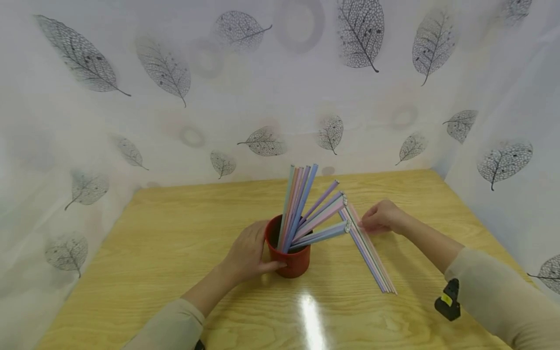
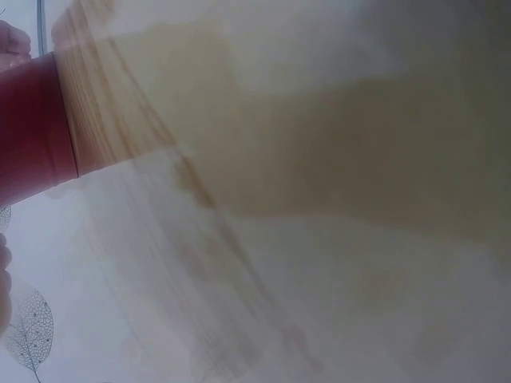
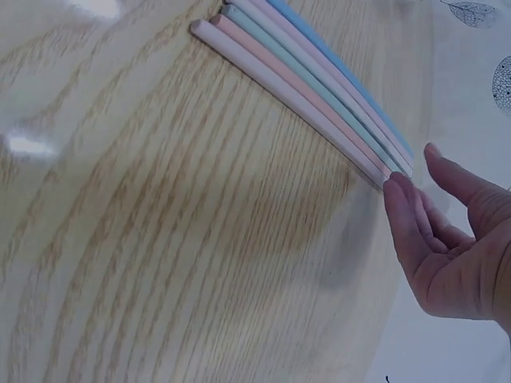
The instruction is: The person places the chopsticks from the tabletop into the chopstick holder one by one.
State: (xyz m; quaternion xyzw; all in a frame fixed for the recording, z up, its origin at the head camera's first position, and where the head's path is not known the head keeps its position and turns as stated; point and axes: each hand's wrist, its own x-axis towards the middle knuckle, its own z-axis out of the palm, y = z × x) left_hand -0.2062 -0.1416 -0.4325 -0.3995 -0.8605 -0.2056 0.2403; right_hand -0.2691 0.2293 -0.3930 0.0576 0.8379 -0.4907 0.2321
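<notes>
My left hand [image 1: 247,253] holds a red cup [image 1: 294,265] near the middle of the table, thumb across its front and fingers round the left side. Several pastel pencils [image 1: 302,204] stand in the cup, some upright, others leaning right over the rim. To the right of the cup, more pastel pencils [image 1: 369,255] lie side by side. My right hand [image 1: 385,217] is at their far end; in the right wrist view its fingertips [image 3: 395,187] touch or nearly touch the pencils [image 3: 307,100], with the thumb held apart. Only part of the cup [image 2: 36,128] shows in the left wrist view.
The wood-grain table [image 1: 175,233] reaches back to a pale curtain [image 1: 280,97] with a leaf print, which also hangs along both sides. A bright light reflection lies on the tabletop in front of the cup.
</notes>
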